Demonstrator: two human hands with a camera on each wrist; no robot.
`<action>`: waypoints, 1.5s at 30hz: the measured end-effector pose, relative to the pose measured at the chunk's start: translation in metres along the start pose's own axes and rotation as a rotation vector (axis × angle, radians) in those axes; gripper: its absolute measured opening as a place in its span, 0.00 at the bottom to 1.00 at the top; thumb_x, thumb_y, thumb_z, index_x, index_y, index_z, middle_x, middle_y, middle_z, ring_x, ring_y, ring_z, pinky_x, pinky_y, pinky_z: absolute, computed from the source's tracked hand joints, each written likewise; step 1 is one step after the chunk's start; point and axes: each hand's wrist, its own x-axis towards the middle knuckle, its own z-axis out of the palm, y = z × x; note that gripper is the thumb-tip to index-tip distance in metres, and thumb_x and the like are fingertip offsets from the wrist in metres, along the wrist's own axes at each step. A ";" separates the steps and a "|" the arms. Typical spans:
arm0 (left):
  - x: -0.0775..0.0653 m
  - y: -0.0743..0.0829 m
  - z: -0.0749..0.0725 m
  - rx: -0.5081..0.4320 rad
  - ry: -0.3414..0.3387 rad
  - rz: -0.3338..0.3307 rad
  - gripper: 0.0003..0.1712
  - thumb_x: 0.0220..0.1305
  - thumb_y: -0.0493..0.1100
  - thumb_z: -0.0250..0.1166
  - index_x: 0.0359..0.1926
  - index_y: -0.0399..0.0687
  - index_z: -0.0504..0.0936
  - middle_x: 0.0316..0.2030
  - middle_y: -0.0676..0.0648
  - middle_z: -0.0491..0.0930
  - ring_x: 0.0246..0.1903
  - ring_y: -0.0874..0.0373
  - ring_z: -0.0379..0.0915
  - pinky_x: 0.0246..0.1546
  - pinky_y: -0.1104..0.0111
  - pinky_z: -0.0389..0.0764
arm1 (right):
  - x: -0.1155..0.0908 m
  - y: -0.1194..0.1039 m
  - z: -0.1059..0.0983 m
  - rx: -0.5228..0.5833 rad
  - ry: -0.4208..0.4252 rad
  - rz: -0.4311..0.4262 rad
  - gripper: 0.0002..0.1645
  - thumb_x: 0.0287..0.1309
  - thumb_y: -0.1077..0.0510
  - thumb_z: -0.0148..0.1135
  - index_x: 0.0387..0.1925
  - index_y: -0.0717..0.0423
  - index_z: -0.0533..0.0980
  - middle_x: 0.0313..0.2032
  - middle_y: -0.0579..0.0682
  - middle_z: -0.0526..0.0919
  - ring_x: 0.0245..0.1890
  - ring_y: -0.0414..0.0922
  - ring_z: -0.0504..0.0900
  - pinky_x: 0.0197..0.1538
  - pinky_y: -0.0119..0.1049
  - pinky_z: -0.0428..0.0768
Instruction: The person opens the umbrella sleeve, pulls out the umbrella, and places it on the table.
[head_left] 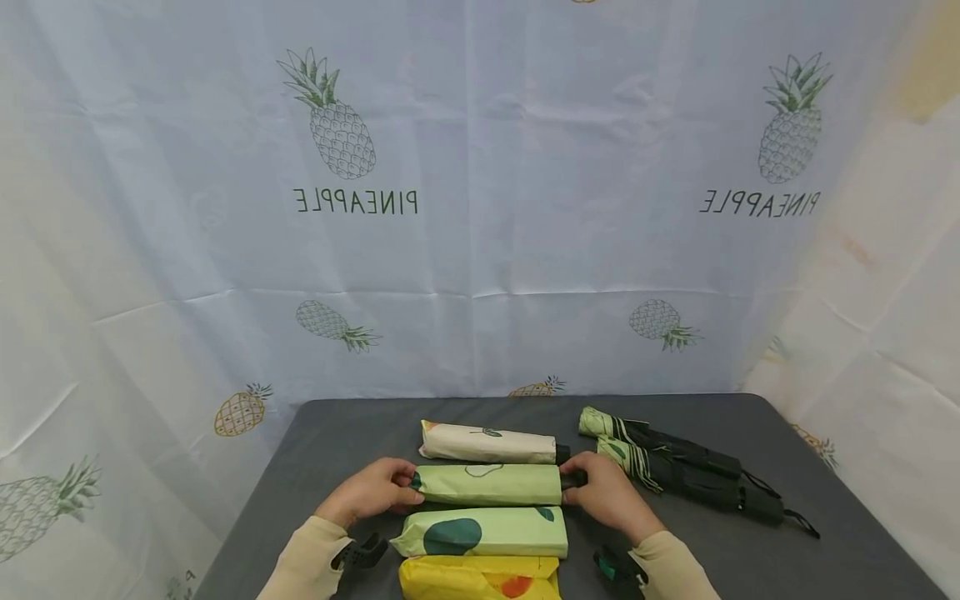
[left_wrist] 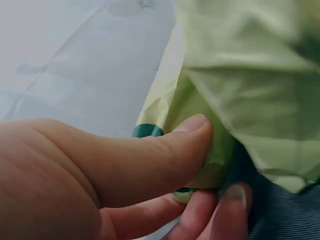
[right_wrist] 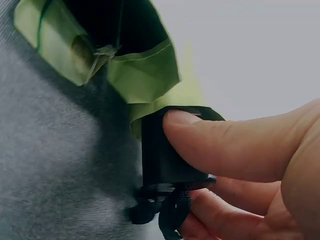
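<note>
A folded umbrella in a light green sleeve [head_left: 491, 485] lies crosswise between both hands. My left hand [head_left: 378, 490] pinches the sleeve's left end; the left wrist view shows the thumb [left_wrist: 165, 155] on top and fingertips below. At the other end, my right hand [head_left: 603, 492] grips the black handle [right_wrist: 170, 155] that sticks out of the sleeve, thumb laid along it. A dark strap loop [right_wrist: 175, 210] hangs from the handle's tip. Nearer me lies another green sleeve [head_left: 525, 533] with a dark green patch; its open end shows in the right wrist view.
Behind the held umbrella lies a cream-sleeved umbrella [head_left: 491, 443] with a black end. A yellow sleeve [head_left: 480, 577] is at the front edge of view. Two black and green folded umbrellas [head_left: 697, 475] lie at the right of the dark table [head_left: 337, 433]. A pineapple-print curtain [head_left: 525, 250] stands behind.
</note>
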 end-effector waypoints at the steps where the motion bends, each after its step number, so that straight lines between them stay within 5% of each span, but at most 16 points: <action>1: -0.001 0.001 -0.001 0.004 0.009 0.009 0.37 0.69 0.39 0.74 0.71 0.23 0.72 0.62 0.30 0.78 0.58 0.40 0.81 0.50 0.53 0.92 | -0.001 -0.001 -0.002 0.017 0.000 0.000 0.21 0.52 0.64 0.83 0.49 0.54 0.88 0.53 0.51 0.88 0.57 0.57 0.85 0.59 0.57 0.86; 7: -0.008 0.012 -0.011 -0.036 0.020 0.099 0.36 0.73 0.43 0.72 0.73 0.30 0.70 0.71 0.27 0.71 0.62 0.39 0.81 0.57 0.50 0.90 | -0.004 -0.006 -0.017 0.203 -0.019 0.009 0.22 0.59 0.61 0.79 0.55 0.53 0.85 0.55 0.52 0.87 0.54 0.51 0.84 0.52 0.50 0.86; 15: -0.019 0.023 -0.017 -0.259 -0.019 0.193 0.43 0.75 0.47 0.72 0.81 0.37 0.63 0.71 0.33 0.72 0.63 0.50 0.81 0.67 0.48 0.86 | -0.005 -0.008 -0.033 0.481 -0.114 -0.030 0.27 0.68 0.60 0.73 0.64 0.60 0.76 0.61 0.59 0.84 0.54 0.49 0.85 0.58 0.52 0.87; 26: -0.036 0.027 -0.020 -0.467 -0.099 0.194 0.38 0.85 0.50 0.60 0.83 0.34 0.61 0.68 0.45 0.77 0.62 0.56 0.83 0.74 0.45 0.79 | -0.007 -0.016 -0.037 0.522 -0.131 -0.083 0.28 0.66 0.61 0.75 0.65 0.60 0.78 0.60 0.61 0.82 0.50 0.50 0.86 0.52 0.51 0.86; 34: -0.040 0.021 -0.019 -0.425 -0.083 0.206 0.38 0.81 0.44 0.65 0.82 0.35 0.62 0.64 0.46 0.82 0.60 0.55 0.85 0.70 0.47 0.83 | -0.007 -0.011 -0.039 0.569 -0.223 -0.103 0.34 0.70 0.55 0.73 0.70 0.64 0.74 0.63 0.60 0.82 0.49 0.48 0.87 0.53 0.48 0.87; 45: -0.041 0.027 -0.015 -0.430 -0.050 0.247 0.38 0.80 0.42 0.66 0.82 0.40 0.63 0.65 0.48 0.82 0.59 0.54 0.85 0.67 0.48 0.85 | -0.009 -0.015 -0.040 0.588 -0.193 -0.090 0.37 0.69 0.53 0.75 0.72 0.66 0.74 0.61 0.57 0.83 0.51 0.43 0.87 0.54 0.43 0.89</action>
